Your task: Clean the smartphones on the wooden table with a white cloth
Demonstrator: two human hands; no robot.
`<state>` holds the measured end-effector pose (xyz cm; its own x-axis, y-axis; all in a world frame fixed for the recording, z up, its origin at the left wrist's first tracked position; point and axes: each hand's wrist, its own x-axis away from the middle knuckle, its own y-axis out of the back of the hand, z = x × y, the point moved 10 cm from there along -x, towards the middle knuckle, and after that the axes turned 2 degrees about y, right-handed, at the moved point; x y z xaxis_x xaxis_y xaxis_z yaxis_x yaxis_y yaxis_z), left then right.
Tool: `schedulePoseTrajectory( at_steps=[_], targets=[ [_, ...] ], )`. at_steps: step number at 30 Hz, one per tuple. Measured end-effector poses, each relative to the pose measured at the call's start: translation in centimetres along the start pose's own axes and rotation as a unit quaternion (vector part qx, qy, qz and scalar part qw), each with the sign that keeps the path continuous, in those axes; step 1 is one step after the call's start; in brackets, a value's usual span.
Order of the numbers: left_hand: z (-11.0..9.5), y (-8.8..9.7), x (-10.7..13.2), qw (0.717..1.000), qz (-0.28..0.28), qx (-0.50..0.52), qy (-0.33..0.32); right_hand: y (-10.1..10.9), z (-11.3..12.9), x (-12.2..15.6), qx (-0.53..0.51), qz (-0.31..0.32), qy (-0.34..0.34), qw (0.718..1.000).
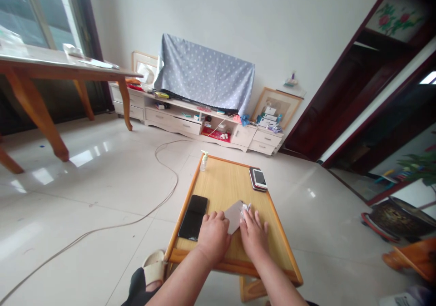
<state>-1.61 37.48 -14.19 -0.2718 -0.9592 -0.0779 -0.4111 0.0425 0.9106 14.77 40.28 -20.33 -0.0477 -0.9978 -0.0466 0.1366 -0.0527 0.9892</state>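
Pale grey smartphone [233, 216] lies at lower centre on the low wooden table [225, 183] — left hand [214, 238] flat against its edge, fingers together, holding nothing; right hand [254, 235] has fingertips at a small white tab [245, 209] on its top corner, grip unclear.

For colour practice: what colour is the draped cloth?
The cloth is pale blue with white dots, best seen in the head view.

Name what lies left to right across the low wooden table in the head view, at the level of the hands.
black smartphone → left hand → pale grey phone-shaped slab → right hand
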Motion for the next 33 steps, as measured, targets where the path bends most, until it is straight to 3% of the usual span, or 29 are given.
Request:
schedulePoseTrajectory(
  at_steps=[13,23,30,33],
  targets=[
    [-2.3,-0.8,0.7,0.998,0.008,0.032,-0.059,0.1,-0.1,-0.3,-0.025,0.007,0.002,1.0],
    [-1.4,-1.0,-0.3,0.999,-0.016,0.034,-0.014,0.6,3.9,3.5,-0.086,0.042,0.071,0.993],
    [-1.8,-1.3,-0.3,0.999,-0.015,0.032,-0.019,1.3,2.0,-0.7,-0.082,0.056,0.012,0.995],
    [-1.8,-1.3,-0.3,0.999,-0.014,0.04,-0.023,1.5,2.2,-0.8,-0.074,0.054,0.014,0.996]
  ],
)
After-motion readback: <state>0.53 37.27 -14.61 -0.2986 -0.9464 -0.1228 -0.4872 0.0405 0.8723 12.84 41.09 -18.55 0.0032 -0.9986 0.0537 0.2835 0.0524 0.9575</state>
